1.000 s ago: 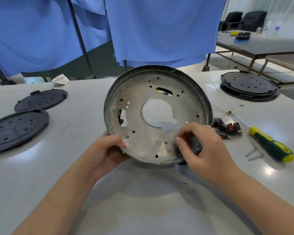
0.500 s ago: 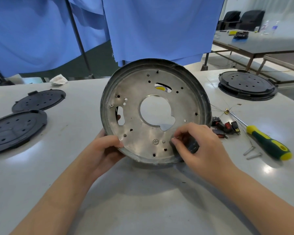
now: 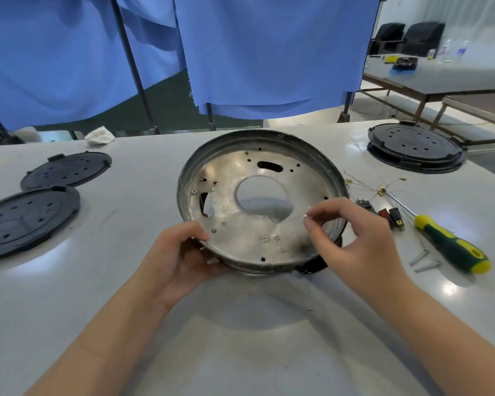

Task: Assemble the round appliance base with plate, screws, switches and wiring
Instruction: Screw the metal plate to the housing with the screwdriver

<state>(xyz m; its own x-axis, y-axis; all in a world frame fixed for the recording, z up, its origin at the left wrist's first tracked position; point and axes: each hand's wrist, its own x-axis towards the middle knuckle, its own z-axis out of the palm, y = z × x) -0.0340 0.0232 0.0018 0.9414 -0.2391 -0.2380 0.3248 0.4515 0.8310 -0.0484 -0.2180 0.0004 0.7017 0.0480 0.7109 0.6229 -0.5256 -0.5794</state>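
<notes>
The left hand [image 3: 180,261] grips the near-left rim of the round silver metal base pan [image 3: 257,201], holding it tilted above the middle of the white worktop [image 3: 126,324], thumb over the edge and fingers underneath. Over the pan's right side, the right hand [image 3: 352,241] pinches a tiny pale part [image 3: 305,216], too small to identify, between thumb and forefinger. Toward the worktop's right edge lie red-and-black rocker switches [image 3: 390,215], thin wiring [image 3: 383,187], two loose screws [image 3: 425,260] and a green-and-yellow screwdriver [image 3: 452,244].

Single head-worn wide-angle view, looking forward and down, close over white table [image 3: 69,310]; hands near.
</notes>
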